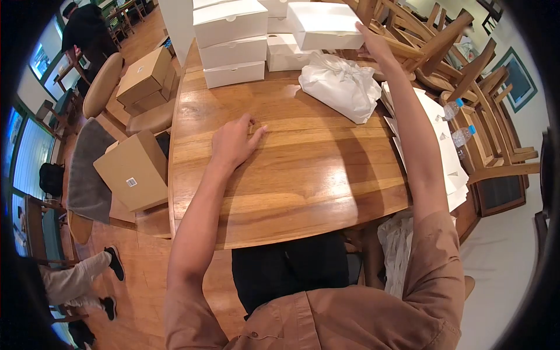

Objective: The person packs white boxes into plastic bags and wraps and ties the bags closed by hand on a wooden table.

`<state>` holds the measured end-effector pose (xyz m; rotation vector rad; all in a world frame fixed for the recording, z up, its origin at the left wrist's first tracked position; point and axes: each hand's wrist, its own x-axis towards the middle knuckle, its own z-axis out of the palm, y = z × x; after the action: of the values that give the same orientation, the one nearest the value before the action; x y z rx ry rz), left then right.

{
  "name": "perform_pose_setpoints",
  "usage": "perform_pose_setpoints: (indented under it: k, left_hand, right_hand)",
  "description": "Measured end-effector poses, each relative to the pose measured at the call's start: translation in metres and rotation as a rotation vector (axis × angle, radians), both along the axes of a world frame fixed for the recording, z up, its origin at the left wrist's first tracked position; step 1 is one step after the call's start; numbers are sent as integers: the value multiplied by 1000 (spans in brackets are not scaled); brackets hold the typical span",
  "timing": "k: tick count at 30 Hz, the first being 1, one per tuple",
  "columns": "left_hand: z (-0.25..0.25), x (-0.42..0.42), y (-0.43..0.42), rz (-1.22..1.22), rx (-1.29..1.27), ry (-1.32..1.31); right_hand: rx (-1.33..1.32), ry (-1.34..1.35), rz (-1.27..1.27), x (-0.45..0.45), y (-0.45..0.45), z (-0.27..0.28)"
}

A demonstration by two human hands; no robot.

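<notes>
I have my right hand [373,46] at the far edge of the desk [291,181], its fingers clamped on the right end of a white box [325,39]. I see that box slightly tilted, its left end over another white box [284,55]; I cannot tell whether the two touch. My left hand [232,143] is palm down on the desk, left of its middle, holding nothing, the thumb spread apart from the loosely bent fingers.

Just in front of the held box I see a knotted white plastic bag [341,87], near the far right corner. Left of it, a stack of white boxes [233,46] stands near the far left corner. Along the right edge I have a pile of white papery items [446,151], with two clear bottles [458,125] with blue caps just beyond.

Past the right edge I make out piled wooden chairs [443,52]. Beyond the left edge are two cardboard boxes [132,172] and a grey cloth [88,175]. Farther off, a person in dark clothes [88,29] leans forward, and at lower left another person's legs [81,280] show.
</notes>
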<state>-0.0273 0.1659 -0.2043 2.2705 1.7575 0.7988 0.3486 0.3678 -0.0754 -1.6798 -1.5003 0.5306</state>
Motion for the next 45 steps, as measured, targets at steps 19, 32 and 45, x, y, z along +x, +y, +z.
perform_pose_setpoints:
  k: [19,32,45]
  left_hand:
    - [-8,-31,3,-180,-196,-1051]
    - [-10,-68,14,180,-40,-1008]
    - [-21,-66,15,7,-67,-1047]
  right_hand:
    - [-88,-3,73,-122,-219,-101]
    - [46,-196,456,-140,-245,-116]
    - [117,-233,451,-147,-249,-124]
